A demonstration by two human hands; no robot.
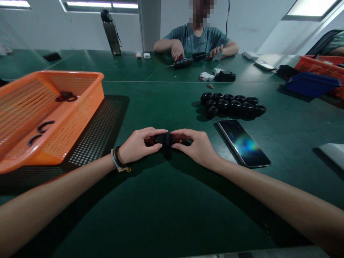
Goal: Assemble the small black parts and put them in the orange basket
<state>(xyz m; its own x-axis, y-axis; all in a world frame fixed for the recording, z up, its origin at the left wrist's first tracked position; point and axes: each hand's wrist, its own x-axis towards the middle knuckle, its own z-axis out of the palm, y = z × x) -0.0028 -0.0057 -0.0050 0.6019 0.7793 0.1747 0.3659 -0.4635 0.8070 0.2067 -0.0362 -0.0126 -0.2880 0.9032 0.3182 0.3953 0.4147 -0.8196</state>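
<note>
Between my two hands is a small black part (166, 139), just over the green table (172, 200). My left hand (142, 142) pinches its left end with thumb and fingers. On the other end, the fingertips of my right hand (195, 144) close in the same way. Fingers cover much of the part, so its exact kind does not show. Beyond my right hand stand several shiny black ring-shaped pieces (235, 105) in a cluster. A smartphone (243, 143) lies to the right of that hand.
At left, an orange plastic basket (83, 118) holds a few black curved pieces (45, 126). Across the table a person (199, 39) has a hand by a power drill (182, 63). A dark bottle (111, 34) stands at the back. Blue (313, 84) and orange-red bins (319, 68) are far right.
</note>
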